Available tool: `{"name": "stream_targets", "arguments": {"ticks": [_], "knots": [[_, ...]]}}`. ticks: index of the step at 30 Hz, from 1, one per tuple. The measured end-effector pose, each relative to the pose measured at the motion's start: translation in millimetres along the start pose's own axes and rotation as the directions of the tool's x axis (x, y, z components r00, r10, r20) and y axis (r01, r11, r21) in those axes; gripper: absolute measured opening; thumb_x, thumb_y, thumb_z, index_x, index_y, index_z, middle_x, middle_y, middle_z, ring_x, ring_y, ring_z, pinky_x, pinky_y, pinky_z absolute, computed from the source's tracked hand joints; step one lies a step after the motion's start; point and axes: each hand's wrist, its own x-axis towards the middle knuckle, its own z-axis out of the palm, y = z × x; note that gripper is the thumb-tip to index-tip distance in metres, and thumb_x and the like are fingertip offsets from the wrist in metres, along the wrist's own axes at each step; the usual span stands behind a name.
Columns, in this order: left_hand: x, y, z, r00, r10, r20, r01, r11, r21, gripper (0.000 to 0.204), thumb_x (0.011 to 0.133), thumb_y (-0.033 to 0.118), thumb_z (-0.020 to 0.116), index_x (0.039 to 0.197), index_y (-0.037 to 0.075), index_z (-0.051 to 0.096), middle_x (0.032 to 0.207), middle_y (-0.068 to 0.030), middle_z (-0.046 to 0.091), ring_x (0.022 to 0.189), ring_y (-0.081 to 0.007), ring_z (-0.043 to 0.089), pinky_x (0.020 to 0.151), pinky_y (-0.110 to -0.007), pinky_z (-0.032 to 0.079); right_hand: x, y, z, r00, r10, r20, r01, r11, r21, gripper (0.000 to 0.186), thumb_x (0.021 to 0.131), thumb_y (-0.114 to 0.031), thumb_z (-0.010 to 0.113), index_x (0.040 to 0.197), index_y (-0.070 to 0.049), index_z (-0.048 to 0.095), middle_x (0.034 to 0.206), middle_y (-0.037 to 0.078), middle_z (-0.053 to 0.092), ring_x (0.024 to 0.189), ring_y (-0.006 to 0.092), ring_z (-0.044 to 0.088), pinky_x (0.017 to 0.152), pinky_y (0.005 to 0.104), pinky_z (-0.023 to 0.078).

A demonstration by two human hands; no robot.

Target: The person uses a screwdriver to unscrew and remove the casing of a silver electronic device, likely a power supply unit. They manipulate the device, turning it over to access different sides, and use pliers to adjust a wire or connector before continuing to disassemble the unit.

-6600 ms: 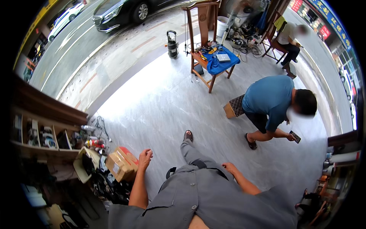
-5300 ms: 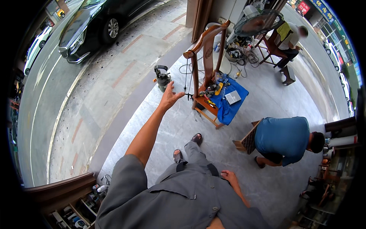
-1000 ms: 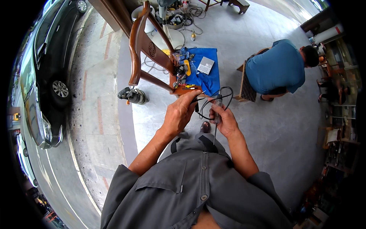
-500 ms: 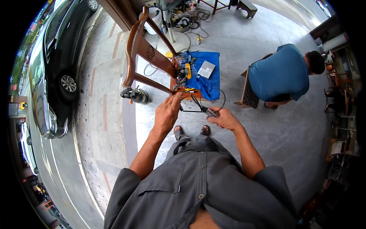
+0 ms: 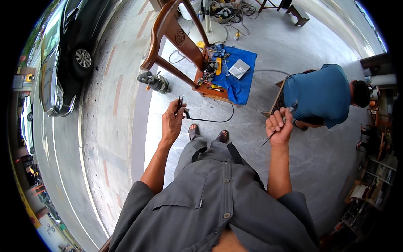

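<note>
My left hand (image 5: 172,122) is closed on the end of a black cable (image 5: 210,121), left of my feet. Thin dark tips, forked in shape, stick up above its fingers; too small to tell whether they are split wire ends or a tool. The cable loops right and rises to the chair seat. My right hand (image 5: 280,126) is raised at the right, well apart from the left, its fingers wrapped round a screwdriver-like tool (image 5: 269,138). The tool's thin dark shaft points down and left, and its greyish handle shows above the fist.
Ahead stands a wooden chair (image 5: 200,89) bearing a blue cloth (image 5: 240,94), small tools and a silver box (image 5: 239,68). A grey-green machine (image 5: 156,82) sits left of it. Someone in a blue shirt (image 5: 319,94) sits at the right. A dark car (image 5: 63,80) is parked at far left.
My hands have moved apart: the right went right and up with the tool, the left a little left with the cable end. The view shifted, so the chair sits farther right.
</note>
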Motion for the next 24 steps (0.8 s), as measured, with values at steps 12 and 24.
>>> {"name": "stream_targets", "arguments": {"ticks": [12,24], "knots": [[-1.5,64.7,69.9,0.877,-0.058,0.476,0.378,0.695,-0.612,0.034,0.104,0.015,0.062,0.134,0.000,0.055,0.120,-0.0136,0.072,0.106,-0.0166,0.069,0.089,-0.028,0.056,15.5,70.8,21.1,0.983,0.030,0.180,0.085,0.800,-0.595,0.035,0.099,-0.021,0.063,0.124,0.003,0.068,0.115,0.017,0.073,0.111,0.0246,0.068,0.107,0.0427,0.049],[33.6,43.9,132.5,0.798,0.090,0.596,0.273,0.828,-0.490,0.031,0.099,0.012,0.068,0.127,-0.002,0.065,0.119,-0.0109,0.057,0.091,-0.0159,0.066,0.077,-0.028,0.058,2.5,91.4,6.6,0.994,-0.095,-0.061,0.020,0.686,-0.727,0.041,0.103,-0.029,0.063,0.130,0.001,0.064,0.094,0.009,0.072,0.076,0.0127,0.068,0.062,0.0260,0.054]]}}
